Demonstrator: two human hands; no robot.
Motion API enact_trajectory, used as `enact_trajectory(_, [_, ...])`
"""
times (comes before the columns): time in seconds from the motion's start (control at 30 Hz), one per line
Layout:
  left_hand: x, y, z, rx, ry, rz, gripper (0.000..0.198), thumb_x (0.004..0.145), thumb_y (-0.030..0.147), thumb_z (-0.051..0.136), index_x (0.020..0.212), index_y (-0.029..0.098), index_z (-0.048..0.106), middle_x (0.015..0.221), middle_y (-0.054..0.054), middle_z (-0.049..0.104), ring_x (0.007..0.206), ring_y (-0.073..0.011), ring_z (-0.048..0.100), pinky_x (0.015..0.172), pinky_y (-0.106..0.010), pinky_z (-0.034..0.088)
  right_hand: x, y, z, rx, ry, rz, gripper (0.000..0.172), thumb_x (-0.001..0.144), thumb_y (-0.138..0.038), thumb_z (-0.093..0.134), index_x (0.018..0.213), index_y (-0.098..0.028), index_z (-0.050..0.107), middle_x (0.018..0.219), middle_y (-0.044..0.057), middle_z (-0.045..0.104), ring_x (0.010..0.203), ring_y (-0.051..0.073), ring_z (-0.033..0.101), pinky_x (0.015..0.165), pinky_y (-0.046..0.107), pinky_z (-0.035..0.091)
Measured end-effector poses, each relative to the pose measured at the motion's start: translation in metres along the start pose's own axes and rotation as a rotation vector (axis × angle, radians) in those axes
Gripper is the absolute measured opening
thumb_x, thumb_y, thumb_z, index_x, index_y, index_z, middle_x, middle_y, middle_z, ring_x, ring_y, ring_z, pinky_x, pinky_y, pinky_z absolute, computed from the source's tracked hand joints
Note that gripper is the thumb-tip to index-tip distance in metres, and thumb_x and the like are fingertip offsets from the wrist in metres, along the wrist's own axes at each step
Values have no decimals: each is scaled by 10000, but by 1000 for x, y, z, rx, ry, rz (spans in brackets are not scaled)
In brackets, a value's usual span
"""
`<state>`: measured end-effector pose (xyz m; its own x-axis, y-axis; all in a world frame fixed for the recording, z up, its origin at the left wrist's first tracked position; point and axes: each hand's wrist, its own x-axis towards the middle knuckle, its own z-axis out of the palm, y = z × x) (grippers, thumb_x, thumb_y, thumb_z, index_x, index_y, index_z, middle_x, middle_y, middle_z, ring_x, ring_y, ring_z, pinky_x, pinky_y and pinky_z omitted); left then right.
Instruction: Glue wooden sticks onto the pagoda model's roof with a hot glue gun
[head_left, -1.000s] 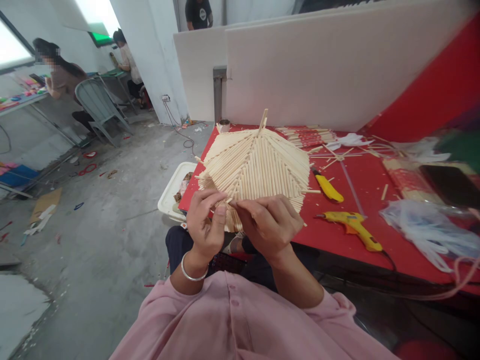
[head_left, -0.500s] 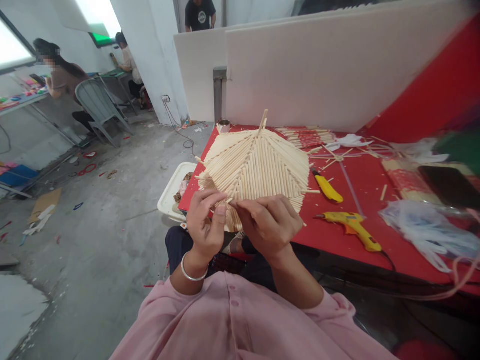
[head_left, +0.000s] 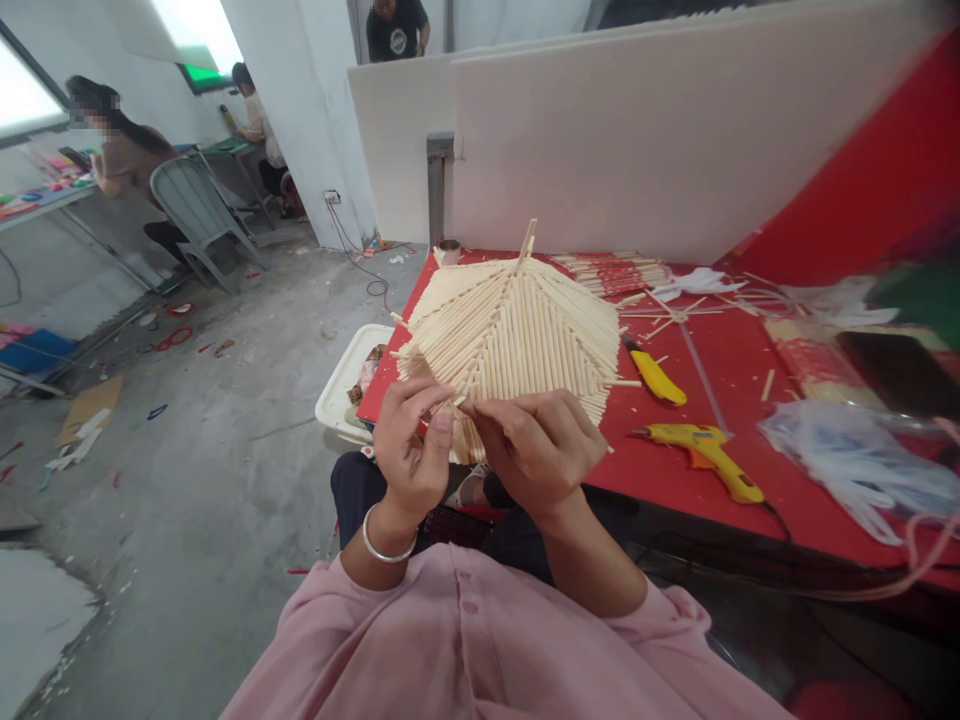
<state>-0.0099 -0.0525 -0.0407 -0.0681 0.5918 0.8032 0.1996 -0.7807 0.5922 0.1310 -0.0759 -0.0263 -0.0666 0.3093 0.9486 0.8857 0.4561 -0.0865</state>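
Observation:
A roof-like piece built of pale wooden sticks [head_left: 517, 340] rests on the red table at its near left edge, with stick ends poking out at its corners. Over its near edge, my left hand [head_left: 412, 440] is closed in a pinch, thumb and finger at the tip of a small wooden stick [head_left: 459, 402]. My right hand [head_left: 536, 440] is closed around the same spot from the other side, its fingertips nearly meeting the left ones. Most of what lies between the fingers is hidden.
On the red table [head_left: 600, 480] to the right lie a yellow utility knife [head_left: 656, 375], a yellow glue gun [head_left: 705, 455], a plastic bag [head_left: 862, 460] and a dark phone [head_left: 900, 370]. A white tray [head_left: 341, 400] sits left of the table. People work in the background.
My hands and the stick piece hold almost still. In the background, the person in the dark shirt has leaned lower behind the white board.

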Motion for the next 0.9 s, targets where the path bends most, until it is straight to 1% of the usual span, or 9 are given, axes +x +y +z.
enact_trajectory(0.17, [-1, 0, 0, -8, 3, 0, 173, 990, 250, 588, 1089, 197, 720, 1020, -60, 704, 990, -184, 667, 860, -332, 548, 0, 0, 0, 0, -3, 0, 188, 827, -177, 804, 929, -220, 652, 691, -28, 614, 647, 117, 511, 634, 256, 426])
enact_trajectory(0.53, [-1, 0, 0, 8, 8, 4, 172, 993, 264, 585, 1084, 202, 717, 1016, -60, 702, 981, -189, 674, 850, -342, 558, 0, 0, 1, 1, 2, 5, 161, 843, -184, 787, 928, -226, 656, 694, -32, 609, 646, 109, 520, 642, 252, 432])
enact_trajectory(0.9, [0, 0, 1, 5, 6, 3, 167, 993, 254, 585, 1075, 201, 721, 1012, -58, 709, 966, -182, 668, 859, -342, 550, -2, -1, 0, -2, -5, 1, 196, 823, -183, 810, 933, -222, 653, 693, -28, 608, 649, 116, 509, 639, 256, 429])
